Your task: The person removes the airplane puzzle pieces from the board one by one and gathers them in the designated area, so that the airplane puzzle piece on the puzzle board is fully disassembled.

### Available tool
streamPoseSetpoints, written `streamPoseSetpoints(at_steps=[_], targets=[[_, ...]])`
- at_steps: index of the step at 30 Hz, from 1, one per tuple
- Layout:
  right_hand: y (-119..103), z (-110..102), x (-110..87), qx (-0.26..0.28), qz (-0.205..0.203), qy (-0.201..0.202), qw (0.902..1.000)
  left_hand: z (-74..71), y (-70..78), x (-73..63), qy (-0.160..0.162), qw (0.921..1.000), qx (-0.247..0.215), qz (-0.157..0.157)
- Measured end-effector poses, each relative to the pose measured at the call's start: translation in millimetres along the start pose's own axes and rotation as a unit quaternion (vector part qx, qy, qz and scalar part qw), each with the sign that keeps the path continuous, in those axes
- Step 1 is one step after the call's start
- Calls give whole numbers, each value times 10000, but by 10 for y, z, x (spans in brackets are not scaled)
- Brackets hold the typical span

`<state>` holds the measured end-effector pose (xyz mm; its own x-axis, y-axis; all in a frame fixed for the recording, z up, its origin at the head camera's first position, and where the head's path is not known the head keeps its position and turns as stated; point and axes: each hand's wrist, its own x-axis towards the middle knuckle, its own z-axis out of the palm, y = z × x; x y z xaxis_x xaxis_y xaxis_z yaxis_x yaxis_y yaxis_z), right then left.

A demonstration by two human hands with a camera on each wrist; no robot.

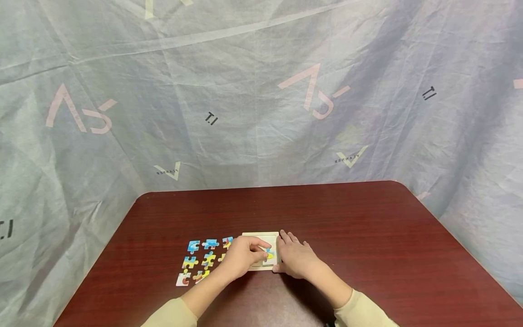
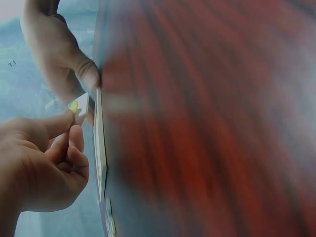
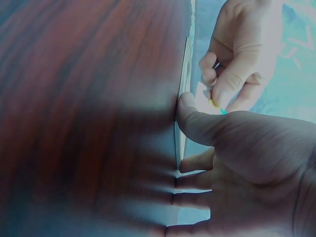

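Observation:
My left hand (image 1: 240, 258) pinches a jigsaw puzzle piece (image 2: 83, 105) between thumb and fingers. This piece is white with yellow and some blue, and it stands tilted over the right part of a shallow pale wooden puzzle tray (image 1: 261, 234). Along the tray's right side rests my right hand (image 1: 297, 258), its fingers extended and touching the table. The right thumb (image 3: 188, 101) lies against the tray's near right corner. My left hand covers part of the tray's left side in the head view.
Several loose puzzle pieces (image 1: 209, 260) in blue, yellow, red and white lie in rows left of the tray, some partly behind the left hand. The dark red wooden table (image 1: 347, 218) extends around them, with a grey printed cloth (image 1: 253, 150) hanging behind it.

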<state>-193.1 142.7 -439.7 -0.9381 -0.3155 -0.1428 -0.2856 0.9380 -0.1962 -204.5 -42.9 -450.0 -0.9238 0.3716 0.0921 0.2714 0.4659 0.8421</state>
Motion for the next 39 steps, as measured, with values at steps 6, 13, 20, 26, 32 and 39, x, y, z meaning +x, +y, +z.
streamPoseSetpoints(at_steps=[6, 13, 20, 26, 32, 39], targets=[[11, 1, -1, -49, 28, -34, 10000, -137, -84, -80, -14, 9999, 17, -115], [1, -2, 7, -41, 31, -23, 10000, -266, -145, -186, 33, 9998, -2, -210], [-10, -9, -13, -41, -24, -10, 10000, -362, -209, -318, 115, 9996, 29, -260], [-6, -12, -26, 24, -61, 51, 10000, -456, -245, -423, 164, 9991, 48, -400], [3, -2, -13, -14, -32, 49, 10000, -541, -294, -508, 238, 9983, 169, -504], [-2, -2, -12, -37, -25, 30, 10000, -590, -348, -589, 288, 9981, 308, -439]])
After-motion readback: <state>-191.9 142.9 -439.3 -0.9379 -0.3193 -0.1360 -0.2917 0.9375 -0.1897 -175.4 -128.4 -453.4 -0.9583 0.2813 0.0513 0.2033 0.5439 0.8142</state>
